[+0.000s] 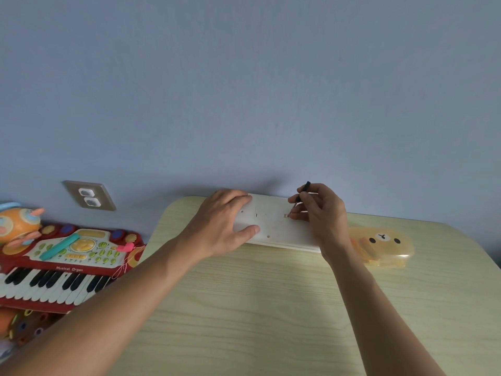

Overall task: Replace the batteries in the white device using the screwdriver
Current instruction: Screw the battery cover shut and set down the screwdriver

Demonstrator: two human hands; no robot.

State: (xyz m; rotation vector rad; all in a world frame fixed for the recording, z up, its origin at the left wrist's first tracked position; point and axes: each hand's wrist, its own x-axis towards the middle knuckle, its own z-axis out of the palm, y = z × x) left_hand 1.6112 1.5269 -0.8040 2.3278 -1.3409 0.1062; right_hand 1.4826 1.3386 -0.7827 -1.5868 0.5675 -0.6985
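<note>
Pale wood table (271, 308): white device (273, 223), bear-faced yellow case (385, 246) on it.

"Musical Organ" (white lettering) on toy keyboard (58, 270)

Left hand (226, 221) flat, right hand (321, 210) pinched

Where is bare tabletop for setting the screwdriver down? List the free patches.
Free: the table between the forearms, nearer than the white device; also the near right corner, below the bear case. Crowded: the far edge, with the left hand, right hand and screwdriver.
</note>
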